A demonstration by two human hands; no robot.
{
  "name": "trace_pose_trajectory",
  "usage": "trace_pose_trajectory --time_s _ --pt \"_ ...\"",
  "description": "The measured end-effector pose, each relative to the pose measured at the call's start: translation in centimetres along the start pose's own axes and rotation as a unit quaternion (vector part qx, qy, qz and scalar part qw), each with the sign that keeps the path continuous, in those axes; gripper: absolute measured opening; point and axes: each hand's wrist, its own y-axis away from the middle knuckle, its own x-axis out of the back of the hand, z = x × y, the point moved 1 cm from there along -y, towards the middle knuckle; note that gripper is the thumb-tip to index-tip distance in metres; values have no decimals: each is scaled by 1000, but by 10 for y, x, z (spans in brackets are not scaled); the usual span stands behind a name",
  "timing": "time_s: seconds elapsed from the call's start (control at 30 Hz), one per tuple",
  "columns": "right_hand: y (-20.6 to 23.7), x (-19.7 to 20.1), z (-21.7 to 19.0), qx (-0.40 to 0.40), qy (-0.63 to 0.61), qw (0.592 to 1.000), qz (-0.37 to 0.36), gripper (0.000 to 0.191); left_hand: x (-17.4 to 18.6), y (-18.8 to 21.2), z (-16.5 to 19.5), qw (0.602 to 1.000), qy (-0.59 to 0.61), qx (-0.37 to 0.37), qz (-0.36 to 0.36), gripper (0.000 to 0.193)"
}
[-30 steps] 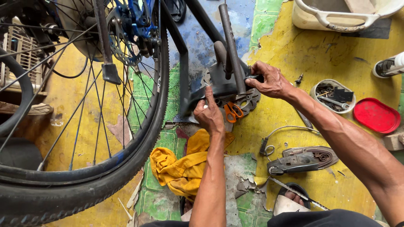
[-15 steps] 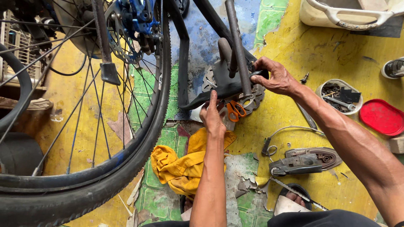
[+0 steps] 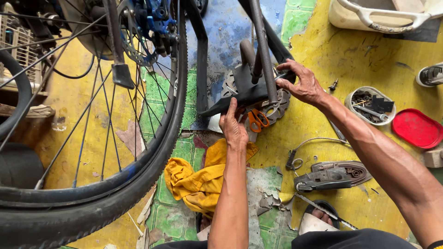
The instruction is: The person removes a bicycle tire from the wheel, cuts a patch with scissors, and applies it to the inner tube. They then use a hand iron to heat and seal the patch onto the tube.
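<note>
Both hands have stayed on the black metal part [image 3: 244,92] under the bike. Big bike wheel [image 3: 115,138] stands left. Left hand [image 3: 233,127] fingers press its lower edge. Right hand [image 3: 302,85] fingers pinch its right end, near the parts tub [image 3: 353,99]

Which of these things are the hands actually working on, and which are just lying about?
In hand: left hand and right hand grip the black bike part.

Lying about: orange scissors, yellow rag, parts tub, red lid, bicycle wheel.
</note>
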Motion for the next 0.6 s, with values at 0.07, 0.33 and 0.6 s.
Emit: trace_pose_trajectory --time_s 0.07,0.33,0.6 --pt "1 -1 -3 -13 0 1000 7 47 -1 1 2 1000 -6 -6 -6 30" --pt "2 -3 -13 6 28 1000 9 50 4 -7 0 1000 0 -17 3 30" --pt "4 0 -19 60 96 993 35 31 3 -15 13 992 89 -80 -34 24"
